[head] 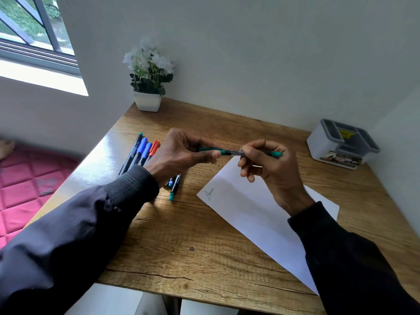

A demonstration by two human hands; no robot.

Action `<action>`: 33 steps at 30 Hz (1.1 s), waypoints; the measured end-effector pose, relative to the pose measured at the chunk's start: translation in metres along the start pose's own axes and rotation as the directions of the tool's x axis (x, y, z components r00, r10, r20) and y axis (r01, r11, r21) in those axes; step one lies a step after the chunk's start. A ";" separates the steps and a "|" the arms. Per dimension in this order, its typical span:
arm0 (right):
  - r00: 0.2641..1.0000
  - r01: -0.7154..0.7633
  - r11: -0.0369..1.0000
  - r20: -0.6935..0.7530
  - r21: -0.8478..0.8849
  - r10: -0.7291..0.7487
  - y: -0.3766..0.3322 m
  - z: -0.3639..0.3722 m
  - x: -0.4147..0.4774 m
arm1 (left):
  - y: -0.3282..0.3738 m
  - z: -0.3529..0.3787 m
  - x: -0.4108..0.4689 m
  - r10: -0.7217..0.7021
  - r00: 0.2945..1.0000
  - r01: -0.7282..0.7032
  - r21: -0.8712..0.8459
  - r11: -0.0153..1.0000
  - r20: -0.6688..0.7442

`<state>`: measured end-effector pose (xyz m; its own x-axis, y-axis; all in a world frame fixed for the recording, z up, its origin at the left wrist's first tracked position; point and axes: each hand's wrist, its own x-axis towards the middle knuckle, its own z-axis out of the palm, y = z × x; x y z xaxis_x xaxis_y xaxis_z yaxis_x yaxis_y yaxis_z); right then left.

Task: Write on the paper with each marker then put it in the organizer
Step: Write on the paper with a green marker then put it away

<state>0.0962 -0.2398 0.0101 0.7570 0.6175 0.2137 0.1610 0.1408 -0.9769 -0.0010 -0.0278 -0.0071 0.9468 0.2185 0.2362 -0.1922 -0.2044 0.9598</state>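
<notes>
Over the far corner of the paper (261,214) I hold the marker (236,152) level: right hand (261,162) curled round the barrel, left hand (181,151) pinching the cap (209,149), probably recapping, given the scribble (209,193). The organizer (341,142) sits right of the paper, spare markers (143,151) left.

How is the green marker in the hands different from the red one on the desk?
The green marker is held level above the table by the left hand and right hand; the red marker lies on it beside blue markers. The green marker has green ends; the red marker a red cap. Both have dark barrels.
</notes>
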 end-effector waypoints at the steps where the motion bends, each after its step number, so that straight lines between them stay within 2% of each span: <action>1: 1.000 0.019 0.999 -0.004 -0.045 -0.019 0.001 -0.001 -0.001 | 0.001 0.001 -0.001 -0.004 1.000 0.004 0.005 1.000 -0.003; 6: 0.995 0.097 0.977 0.001 -0.189 -0.099 0.003 -0.001 -0.003 | 0.006 0.005 -0.004 0.003 0.999 -0.002 0.026 1.000 -0.043; 13: 0.994 0.102 0.973 -0.013 -0.208 -0.107 0.013 0.000 -0.005 | 0.011 0.016 -0.010 0.009 0.995 -0.002 0.068 0.998 -0.104; 17: 0.997 0.076 0.973 0.000 -0.217 -0.078 0.017 -0.001 -0.008 | 0.014 0.020 -0.011 0.030 0.993 -0.007 0.193 0.981 -0.116; 20: 0.999 0.046 0.935 0.009 -0.353 -0.045 0.012 -0.011 -0.006 | 0.017 0.018 -0.008 -0.059 0.990 0.069 0.072 0.995 -0.130; 22: 0.999 0.051 0.852 0.023 -0.521 -0.045 0.007 -0.018 -0.004 | 0.019 0.017 -0.006 -0.131 0.983 0.127 -0.042 0.991 -0.127; 24: 0.999 0.050 0.791 0.017 -0.610 -0.050 0.005 -0.019 -0.004 | 0.020 0.017 -0.004 -0.158 0.979 0.147 -0.090 0.985 -0.127; 28: 0.996 0.073 0.757 0.004 -0.649 -0.092 0.003 -0.016 -0.005 | 0.027 0.026 0.003 -0.171 0.980 0.158 -0.122 0.980 -0.106; 33: 0.996 0.080 0.791 0.027 -0.606 -0.081 -0.005 -0.021 0.002 | 0.035 0.039 0.021 -0.159 0.986 0.139 -0.261 0.955 -0.057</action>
<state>0.1102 -0.2552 0.0149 0.7244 0.6244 0.2922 0.5720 -0.3078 -0.7603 0.0218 -0.0673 0.0253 0.9489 0.3027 0.0888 -0.1193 0.0838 0.9893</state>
